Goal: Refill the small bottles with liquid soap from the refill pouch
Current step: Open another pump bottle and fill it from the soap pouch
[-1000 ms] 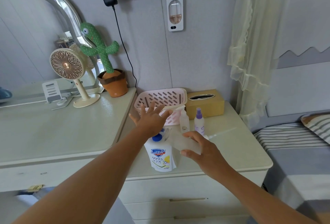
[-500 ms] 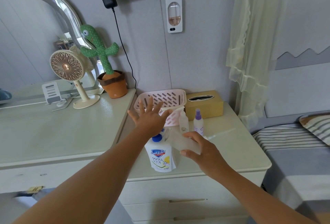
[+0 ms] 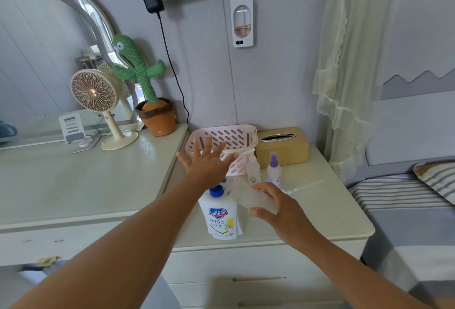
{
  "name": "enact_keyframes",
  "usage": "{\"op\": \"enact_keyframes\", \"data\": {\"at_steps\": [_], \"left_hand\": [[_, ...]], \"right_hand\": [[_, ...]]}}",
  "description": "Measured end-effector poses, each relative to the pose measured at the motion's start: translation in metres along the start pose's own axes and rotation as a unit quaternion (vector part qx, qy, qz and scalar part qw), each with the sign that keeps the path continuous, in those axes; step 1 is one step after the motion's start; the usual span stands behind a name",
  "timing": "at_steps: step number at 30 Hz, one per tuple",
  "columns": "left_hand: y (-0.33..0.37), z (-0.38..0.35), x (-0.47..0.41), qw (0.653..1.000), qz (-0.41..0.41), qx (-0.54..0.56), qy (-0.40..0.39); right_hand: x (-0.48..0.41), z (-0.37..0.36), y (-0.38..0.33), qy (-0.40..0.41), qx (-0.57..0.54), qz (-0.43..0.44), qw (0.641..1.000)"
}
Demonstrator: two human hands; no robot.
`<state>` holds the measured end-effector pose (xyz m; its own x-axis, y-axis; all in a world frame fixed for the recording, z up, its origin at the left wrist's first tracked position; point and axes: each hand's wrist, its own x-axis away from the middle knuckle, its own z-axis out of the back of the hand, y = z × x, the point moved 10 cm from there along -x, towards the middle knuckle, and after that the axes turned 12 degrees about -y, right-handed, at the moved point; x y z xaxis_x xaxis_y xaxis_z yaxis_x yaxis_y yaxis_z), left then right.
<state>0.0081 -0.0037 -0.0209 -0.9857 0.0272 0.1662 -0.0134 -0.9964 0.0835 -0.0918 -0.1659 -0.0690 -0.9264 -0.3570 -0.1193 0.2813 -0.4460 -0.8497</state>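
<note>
Both hands (image 3: 209,168) (image 3: 283,207) partly hide refill pouch (image 3: 221,220) and translucent bottle (image 3: 251,198).

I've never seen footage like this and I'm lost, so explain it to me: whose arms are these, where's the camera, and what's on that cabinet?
No machine here: a person wears a wide-angle camera on the head, so the picture looks forward and down along their own arms. The left hand is open, fingers spread, over the blue cap of the soap refill pouch, which stands upright on the cream cabinet. The right hand grips a frosted bottle, tilted on its side, beside the pouch. Behind them stand a white-topped spray bottle and a purple-topped spray bottle, then a pink basket and a tissue box. A small fan and a toy cactus sit on the dresser to the left.
</note>
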Motion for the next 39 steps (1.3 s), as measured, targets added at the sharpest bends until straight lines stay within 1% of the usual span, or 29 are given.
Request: {"op": "enact_keyframes", "data": {"at_steps": [3,7,16,22,28,32,39], "left_hand": [[0.000,-0.004,0.001,1.000,0.000,0.019,0.002],[-0.005,-0.017,0.003,0.998,0.017,0.056,-0.013],[0.000,-0.003,0.000,1.000,0.001,-0.011,-0.005],[-0.006,-0.018,0.003,0.999,0.003,0.045,-0.014],[-0.002,-0.013,0.005,1.000,0.001,0.023,-0.013],[0.000,-0.003,0.004,1.000,-0.004,-0.001,-0.015],[-0.004,-0.019,0.005,0.998,0.001,0.050,-0.027]], "right_hand": [[0.000,-0.003,0.004,-0.006,-0.001,-0.002,1.000],[0.000,-0.010,0.011,-0.015,-0.002,-0.015,1.000],[0.001,-0.002,0.001,-0.005,0.001,-0.005,1.000],[0.002,-0.012,0.009,-0.016,-0.003,-0.016,1.000],[0.004,-0.012,0.007,-0.016,-0.004,-0.021,1.000],[0.003,-0.005,-0.001,-0.007,-0.001,-0.006,1.000],[0.003,-0.011,0.006,-0.016,-0.003,-0.012,1.000]]}}
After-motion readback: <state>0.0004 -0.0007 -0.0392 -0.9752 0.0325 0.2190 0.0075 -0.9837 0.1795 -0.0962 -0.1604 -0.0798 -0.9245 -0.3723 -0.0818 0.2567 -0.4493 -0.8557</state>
